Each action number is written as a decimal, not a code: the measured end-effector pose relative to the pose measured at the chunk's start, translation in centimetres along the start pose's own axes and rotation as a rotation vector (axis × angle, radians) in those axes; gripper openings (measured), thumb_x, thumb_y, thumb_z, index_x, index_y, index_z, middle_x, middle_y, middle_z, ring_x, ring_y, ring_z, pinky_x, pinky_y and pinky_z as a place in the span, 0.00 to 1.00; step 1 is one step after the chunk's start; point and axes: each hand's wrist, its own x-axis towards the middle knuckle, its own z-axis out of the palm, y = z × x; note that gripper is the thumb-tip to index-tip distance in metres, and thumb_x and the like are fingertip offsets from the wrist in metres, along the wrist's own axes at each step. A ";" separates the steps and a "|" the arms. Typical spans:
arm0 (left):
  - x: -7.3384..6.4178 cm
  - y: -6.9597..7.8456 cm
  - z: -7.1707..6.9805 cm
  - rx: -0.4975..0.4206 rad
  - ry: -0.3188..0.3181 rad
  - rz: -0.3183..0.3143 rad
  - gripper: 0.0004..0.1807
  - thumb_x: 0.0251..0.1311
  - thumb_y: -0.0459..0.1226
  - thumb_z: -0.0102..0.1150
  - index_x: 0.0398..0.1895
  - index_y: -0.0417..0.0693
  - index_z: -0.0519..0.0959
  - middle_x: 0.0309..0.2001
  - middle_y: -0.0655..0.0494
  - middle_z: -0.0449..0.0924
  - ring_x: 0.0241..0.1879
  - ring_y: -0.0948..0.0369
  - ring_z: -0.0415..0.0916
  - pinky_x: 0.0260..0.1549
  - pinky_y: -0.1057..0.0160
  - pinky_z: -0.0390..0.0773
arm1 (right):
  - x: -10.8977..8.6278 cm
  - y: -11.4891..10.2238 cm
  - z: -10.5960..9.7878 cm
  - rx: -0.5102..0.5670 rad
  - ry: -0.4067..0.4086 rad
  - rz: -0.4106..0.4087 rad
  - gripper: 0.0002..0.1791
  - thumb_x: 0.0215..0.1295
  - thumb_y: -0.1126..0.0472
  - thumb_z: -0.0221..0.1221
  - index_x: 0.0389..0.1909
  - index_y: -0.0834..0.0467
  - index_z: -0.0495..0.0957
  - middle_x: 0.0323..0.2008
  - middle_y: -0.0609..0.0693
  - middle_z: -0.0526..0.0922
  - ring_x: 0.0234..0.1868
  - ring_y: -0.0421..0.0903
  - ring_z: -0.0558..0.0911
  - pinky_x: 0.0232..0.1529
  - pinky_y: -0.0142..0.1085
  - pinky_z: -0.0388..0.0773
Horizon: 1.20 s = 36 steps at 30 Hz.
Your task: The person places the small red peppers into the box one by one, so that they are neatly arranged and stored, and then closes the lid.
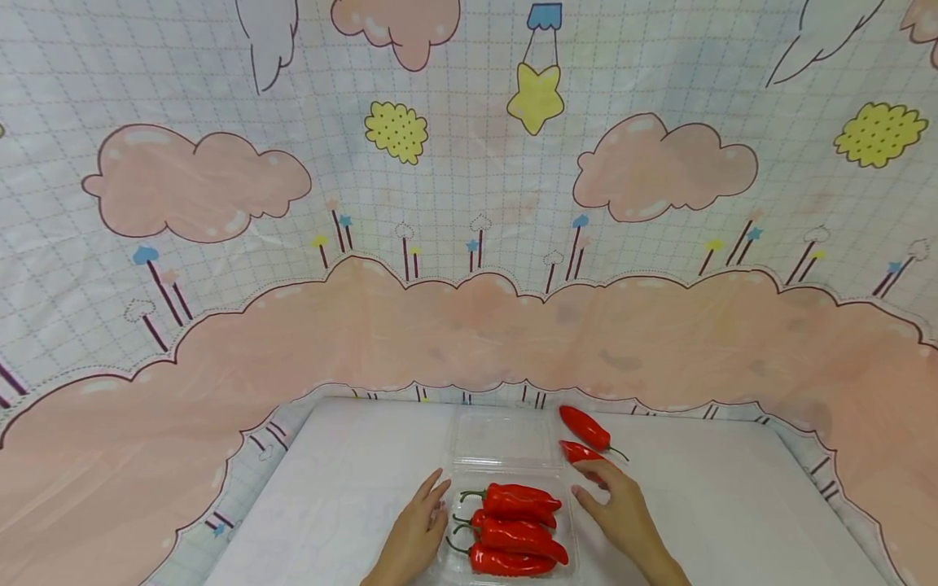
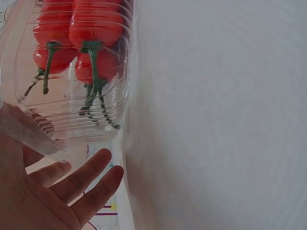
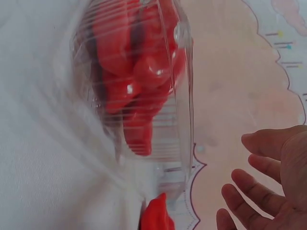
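A clear plastic clamshell box [image 1: 570, 496] lies with its lid [image 1: 506, 439] folded back, away from the person. Several red peppers [image 1: 516, 535] with green stems are piled inside, stems to the left. My left hand [image 1: 416, 525] is at the box's left side, fingers extended; in the left wrist view they spread near the ribbed wall [image 2: 91, 129]. Right of the box, my right hand [image 1: 623, 509] has fingers apart and holds nothing. Beyond its fingertips is a loose red pepper [image 1: 577, 451], partly hidden by the hand; whether they touch I cannot tell.
Another loose red pepper [image 1: 585, 428] lies near the table's back edge, its stem pointing right. The white table [image 1: 344, 464] meets a patterned cloth backdrop [image 1: 469, 334] with clouds and stars behind it.
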 end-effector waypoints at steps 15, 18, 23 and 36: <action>0.0 0.0 0.0 0.007 0.008 0.004 0.23 0.66 0.33 0.52 0.65 0.40 0.73 0.72 0.49 0.65 0.52 0.57 0.81 0.47 0.55 0.81 | 1.4 3.0 -1.0 -0.024 0.038 -0.019 0.21 0.56 0.65 0.69 0.53 0.56 0.80 0.53 0.57 0.83 0.50 0.55 0.82 0.48 0.50 0.83; 0.0 0.0 0.0 0.004 0.004 0.000 0.23 0.67 0.33 0.52 0.65 0.40 0.73 0.72 0.49 0.65 0.52 0.57 0.81 0.48 0.54 0.81 | 1.7 3.8 -1.1 -0.023 -0.002 0.040 0.22 0.58 0.63 0.67 0.55 0.55 0.79 0.56 0.58 0.80 0.54 0.57 0.80 0.50 0.51 0.82; 0.0 -0.1 0.0 0.002 -0.003 -0.004 0.23 0.67 0.33 0.52 0.65 0.40 0.72 0.72 0.49 0.65 0.53 0.56 0.81 0.49 0.53 0.81 | 2.0 5.1 -1.3 -0.001 -0.025 0.085 0.23 0.60 0.61 0.67 0.58 0.55 0.77 0.58 0.60 0.78 0.57 0.59 0.77 0.53 0.56 0.79; 0.0 -0.1 0.1 0.009 -0.009 -0.016 0.24 0.66 0.34 0.53 0.66 0.41 0.72 0.72 0.51 0.65 0.52 0.57 0.80 0.48 0.52 0.81 | 2.7 7.5 -1.1 -0.041 -0.080 0.152 0.29 0.59 0.56 0.67 0.61 0.60 0.74 0.57 0.63 0.79 0.55 0.58 0.78 0.56 0.59 0.76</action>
